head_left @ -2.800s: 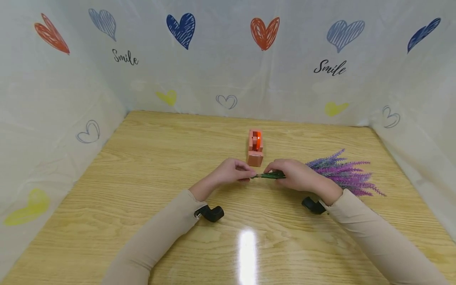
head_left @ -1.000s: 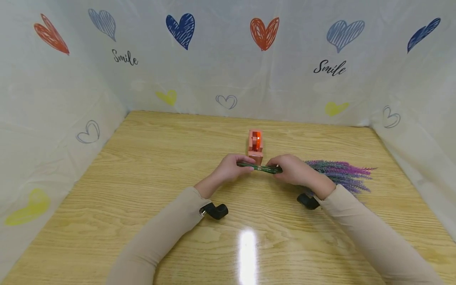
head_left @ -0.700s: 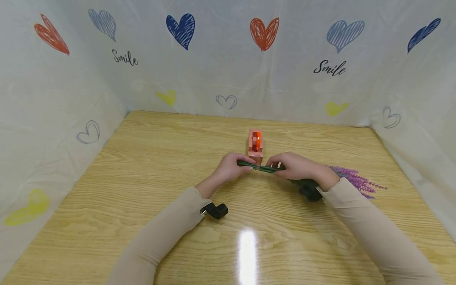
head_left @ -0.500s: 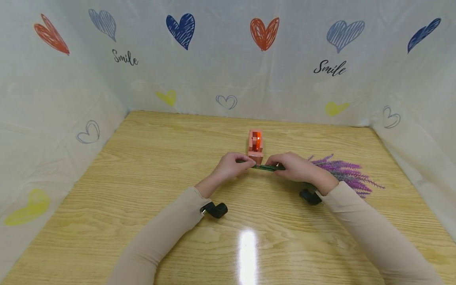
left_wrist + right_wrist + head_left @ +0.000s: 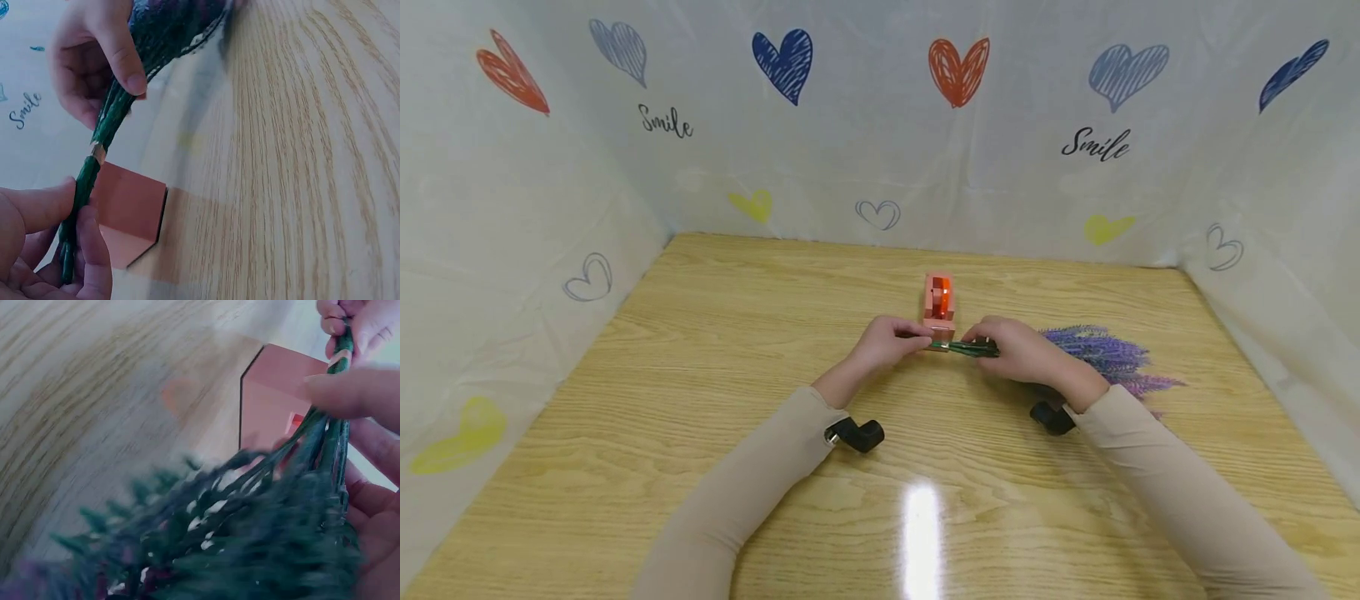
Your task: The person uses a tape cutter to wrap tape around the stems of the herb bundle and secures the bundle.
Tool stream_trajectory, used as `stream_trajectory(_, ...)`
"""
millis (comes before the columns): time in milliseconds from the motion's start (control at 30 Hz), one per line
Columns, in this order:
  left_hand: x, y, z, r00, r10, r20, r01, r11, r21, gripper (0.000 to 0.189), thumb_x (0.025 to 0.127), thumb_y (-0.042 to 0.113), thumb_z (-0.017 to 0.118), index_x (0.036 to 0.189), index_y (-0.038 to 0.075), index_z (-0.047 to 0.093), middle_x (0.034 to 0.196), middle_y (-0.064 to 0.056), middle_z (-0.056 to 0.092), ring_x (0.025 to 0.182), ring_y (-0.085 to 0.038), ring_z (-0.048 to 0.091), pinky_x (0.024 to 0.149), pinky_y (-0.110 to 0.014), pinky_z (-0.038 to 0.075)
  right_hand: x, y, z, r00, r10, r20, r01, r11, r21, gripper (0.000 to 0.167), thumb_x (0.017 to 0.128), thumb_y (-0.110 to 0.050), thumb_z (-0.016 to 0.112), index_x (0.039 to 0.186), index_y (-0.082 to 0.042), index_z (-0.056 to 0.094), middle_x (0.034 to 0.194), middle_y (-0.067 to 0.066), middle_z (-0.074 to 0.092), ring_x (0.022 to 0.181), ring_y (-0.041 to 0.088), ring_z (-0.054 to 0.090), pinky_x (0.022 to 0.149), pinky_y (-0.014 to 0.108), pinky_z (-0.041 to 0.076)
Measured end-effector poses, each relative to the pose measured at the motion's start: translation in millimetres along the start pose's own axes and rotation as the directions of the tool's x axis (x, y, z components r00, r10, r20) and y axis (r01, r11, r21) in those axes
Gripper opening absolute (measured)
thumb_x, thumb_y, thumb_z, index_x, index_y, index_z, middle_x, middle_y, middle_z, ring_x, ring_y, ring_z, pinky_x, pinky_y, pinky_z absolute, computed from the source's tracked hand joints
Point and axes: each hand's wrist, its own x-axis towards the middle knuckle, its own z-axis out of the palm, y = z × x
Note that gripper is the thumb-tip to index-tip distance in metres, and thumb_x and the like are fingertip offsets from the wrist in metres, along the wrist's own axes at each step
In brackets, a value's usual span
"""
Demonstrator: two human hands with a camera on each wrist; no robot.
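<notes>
A bunch of artificial lavender (image 5: pixel 1093 350) lies sideways between the hands, purple heads to the right and green stems to the left. My left hand (image 5: pixel 883 343) pinches the stem ends between thumb and fingers. Farther up, my right hand (image 5: pixel 1018 350) grips the gathered stems, thumb over them in the left wrist view. Between the hands, a narrow tan band (image 5: pixel 98 152) circles the stems. Just behind the stems stands a pink tape dispenser (image 5: pixel 929 304) with an orange-red roll (image 5: pixel 945 297); the stems overlap its front end in the head view.
A wood-grain table (image 5: pixel 737 333) spreads beneath, bounded by a pale curtain (image 5: pixel 1030 167) printed with hearts and "Smile". Black camera mounts (image 5: pixel 861 435) jut from both wrists, low over the tabletop.
Both hands have shifted slightly away from the body, bringing the stems closer to the dispenser. The bunch has turned in the grip, its heads swinging and showing bluer sprigs than half a second ago.
</notes>
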Motion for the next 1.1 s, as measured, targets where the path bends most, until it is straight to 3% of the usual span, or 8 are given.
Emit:
stream_trajectory(233,1.9,-0.6,3.9,1.000,0.019,-0.020,-0.018,0.999,0.034,0.020,0.085,0.010,0.069,0.105,0.009,0.071,0.108,-0.004,0.063,0.097,-0.017,0.053,0.080,-0.028,0.046,-0.8,-2.8,1.2,0.998,-0.026,-0.055,0.022,0.998,-0.062,0.024,0.080,0.004,0.068,0.101,-0.007,0.065,0.095,0.006,0.065,0.087,0.023,0.062,0.073,0.041,0.049)
stream_trajectory(467,1.5,-1.0,5.2,0.999,0.004,-0.044,-0.003,1.000,0.010,0.019,0.084,0.007,0.069,0.103,0.008,0.071,0.107,-0.004,0.063,0.101,-0.018,0.053,0.085,-0.030,0.045,-4.1,-4.9,4.5,0.996,-0.049,-0.068,0.042,0.994,-0.101,0.027,0.080,0.007,0.067,0.103,-0.007,0.063,0.100,0.008,0.062,0.091,0.026,0.061,0.074,0.042,0.050)
stream_trajectory(633,0.8,-0.8,4.7,0.999,0.022,-0.049,-0.020,0.999,0.043,0.018,0.083,0.007,0.070,0.101,0.008,0.072,0.107,-0.003,0.063,0.099,-0.018,0.054,0.083,-0.031,0.046,-2.1,-5.9,6.6,0.999,-0.005,-0.049,0.002,0.998,-0.066,0.028,0.085,0.001,0.062,0.113,0.000,0.061,0.097,0.010,0.059,0.078,0.019,0.056,0.065,0.036,0.047)
stream_trajectory(767,0.1,-0.4,3.7,0.998,0.029,-0.047,-0.024,0.996,0.090,0.015,0.083,0.009,0.071,0.097,0.010,0.073,0.105,-0.002,0.063,0.097,-0.018,0.054,0.082,-0.031,0.045,-0.6,-6.2,6.6,0.999,0.025,-0.034,-0.026,0.999,-0.045,0.024,0.090,-0.004,0.058,0.112,0.001,0.064,0.092,0.008,0.056,0.067,0.014,0.048,0.058,0.031,0.040)
stream_trajectory(900,-0.6,-0.8,2.7,0.999,0.028,-0.043,-0.025,0.996,0.082,0.013,0.082,0.010,0.072,0.095,0.011,0.074,0.104,-0.001,0.063,0.094,-0.018,0.053,0.078,-0.029,0.046,-0.5,-4.4,6.4,0.998,0.018,-0.061,-0.022,0.998,-0.064,0.021,0.088,-0.003,0.062,0.109,-0.001,0.065,0.092,0.007,0.057,0.070,0.014,0.052,0.059,0.032,0.043)
stream_trajectory(1100,0.1,-4.5,1.8,0.996,0.052,-0.070,-0.049,0.998,0.042,0.017,0.085,0.024,0.071,0.094,0.010,0.075,0.096,0.001,0.067,0.082,-0.012,0.053,0.067,-0.024,0.044,0.7,-0.2,9.8,0.992,-0.027,-0.125,0.021,0.999,-0.049,0.020,0.083,0.001,0.068,0.103,-0.002,0.067,0.091,0.006,0.056,0.074,0.017,0.055,0.063,0.035,0.046)
